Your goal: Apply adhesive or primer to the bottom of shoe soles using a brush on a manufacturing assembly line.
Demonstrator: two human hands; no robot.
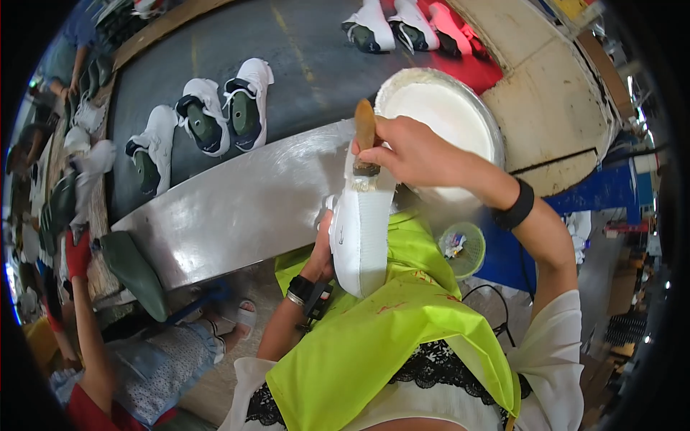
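Note:
A white shoe (pixel 361 244) is held upside down above my lap, its pale ribbed sole facing up. My left hand (pixel 322 248) is closed round its side; part of the fingers is hidden behind the shoe. My right hand (pixel 424 152) grips the wooden handle of a brush (pixel 365 122). The bristles touch the sole near its far end. Just beyond my right hand stands a round pot (pixel 497 129) of white liquid, partly covered by my wrist.
A metal ledge (pixel 237 205) runs in front of a dark conveyor belt (pixel 302 79). White shoes with green lasts (pixel 201 118) stand on the belt. A green basket (pixel 461 251) is beside my lap. At left, a co-worker's red-gloved hand (pixel 77 253) is near a shoe rack.

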